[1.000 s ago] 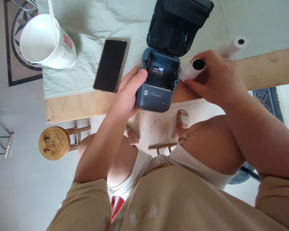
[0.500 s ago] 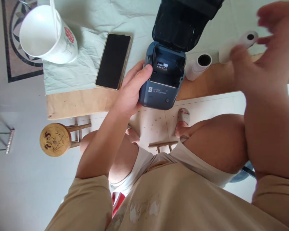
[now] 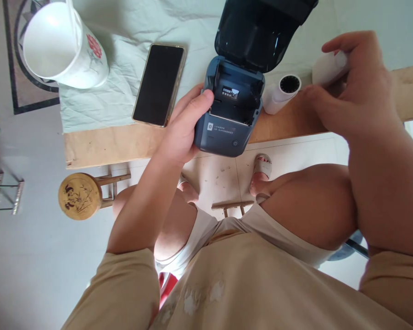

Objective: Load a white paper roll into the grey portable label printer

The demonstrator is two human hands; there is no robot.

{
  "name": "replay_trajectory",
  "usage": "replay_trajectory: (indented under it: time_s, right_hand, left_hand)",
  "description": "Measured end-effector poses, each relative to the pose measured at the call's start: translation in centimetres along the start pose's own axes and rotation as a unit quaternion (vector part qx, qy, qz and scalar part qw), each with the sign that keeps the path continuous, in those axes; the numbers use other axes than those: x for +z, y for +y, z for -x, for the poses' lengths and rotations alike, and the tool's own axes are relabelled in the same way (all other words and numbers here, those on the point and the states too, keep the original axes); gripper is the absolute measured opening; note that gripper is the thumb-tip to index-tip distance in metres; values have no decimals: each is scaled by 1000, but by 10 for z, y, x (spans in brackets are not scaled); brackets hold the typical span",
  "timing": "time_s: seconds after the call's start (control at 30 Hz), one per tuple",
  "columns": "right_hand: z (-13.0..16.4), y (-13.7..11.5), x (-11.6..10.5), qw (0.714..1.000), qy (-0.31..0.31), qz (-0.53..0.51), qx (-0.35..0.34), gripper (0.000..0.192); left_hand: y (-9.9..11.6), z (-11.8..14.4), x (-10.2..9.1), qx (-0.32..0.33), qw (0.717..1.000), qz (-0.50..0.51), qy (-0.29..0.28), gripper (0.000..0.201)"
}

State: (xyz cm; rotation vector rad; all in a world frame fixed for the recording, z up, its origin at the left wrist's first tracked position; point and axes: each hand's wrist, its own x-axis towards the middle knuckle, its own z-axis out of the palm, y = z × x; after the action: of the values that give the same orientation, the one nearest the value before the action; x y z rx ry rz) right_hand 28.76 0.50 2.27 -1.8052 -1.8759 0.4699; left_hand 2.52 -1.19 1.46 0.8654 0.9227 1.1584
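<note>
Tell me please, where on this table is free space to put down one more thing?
Bare wood lies in front of the phone, left of the printer. Right of the printer is crowded: paper roll and the right hand.

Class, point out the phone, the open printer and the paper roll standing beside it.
phone [image 3: 159,84]: head view, middle of the dark screen.
printer [image 3: 223,135]: head view, blue front panel below the open bay.
paper roll [image 3: 281,93]: head view, white side just below the dark core.

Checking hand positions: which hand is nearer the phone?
Left. The left hand grips the printer right beside the phone; the right hand is beyond the printer.
</note>
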Motion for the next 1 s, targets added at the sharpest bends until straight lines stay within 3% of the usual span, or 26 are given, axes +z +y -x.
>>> replay_trajectory:
  time_s: [0.3, 0.5, 0.63, 0.83, 1.0]
  right_hand:
    - [4, 0, -7, 999, -36, 1, -22, 61]
    - [0, 9, -6, 987, -16, 28, -156, 62]
    - [-8, 11, -3, 980, -14, 34, -196, 56]
    - [-14, 6, -3, 985, -19, 14, -170, 48]
    - [-21, 5, -5, 984, -46, -36, -168, 56]
  left_hand:
    - [-6, -10, -4, 20, 999, -29, -17, 34]
    - [-5, -8, -2, 55, 998, 1, -19, 35]
    - [-1, -4, -3, 36, 999, -5, -11, 36]
    - [1, -4, -18, -10, 997, 11, -78, 47]
    - [13, -6, -26, -49, 991, -9, -123, 52]
